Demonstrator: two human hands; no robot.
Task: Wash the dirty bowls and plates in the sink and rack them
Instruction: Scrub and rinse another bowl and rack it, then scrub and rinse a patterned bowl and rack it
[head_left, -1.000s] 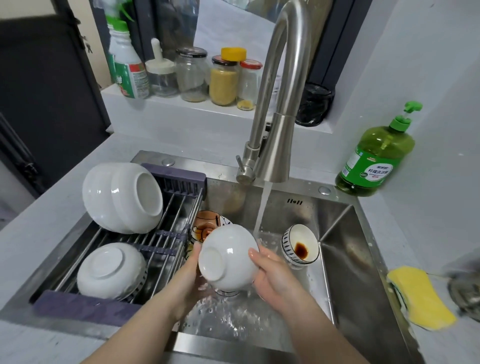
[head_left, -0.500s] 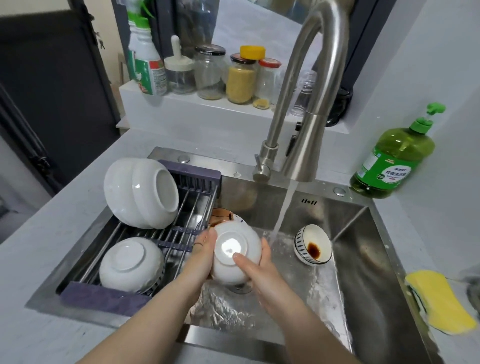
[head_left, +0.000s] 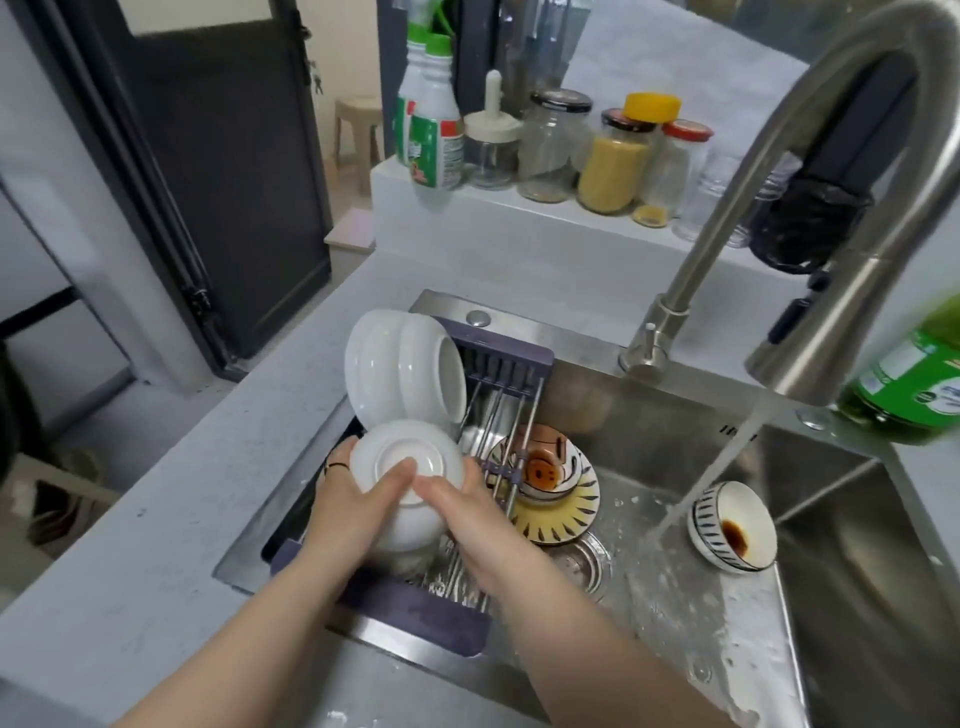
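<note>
Both hands grip an upturned white ceramic bowl (head_left: 385, 450) over the near half of a steel-rod drying rack with purple plastic ends (head_left: 500, 358), which spans the left part of the stainless-steel sink (head_left: 852, 597). The left hand (head_left: 349, 501) curls its fingers round the bowl's left side with the thumb laid across the foot ring. The right hand (head_left: 470, 517) clasps the right side, its thumb also on the base. Whether the bowl rests on anything beneath cannot be told. Two nested white bowls (head_left: 400, 366) lean on their sides at the rack's far end, just beyond the held bowl. In the basin, partly under the rods, an orange patterned bowl (head_left: 545, 465) sits on a yellow striped plate (head_left: 569, 517). Further right lies a tilted blue-striped small bowl with a brown sauce stain (head_left: 732, 526). Water from the curved steel tap (head_left: 779, 208) falls just beside it.
</note>
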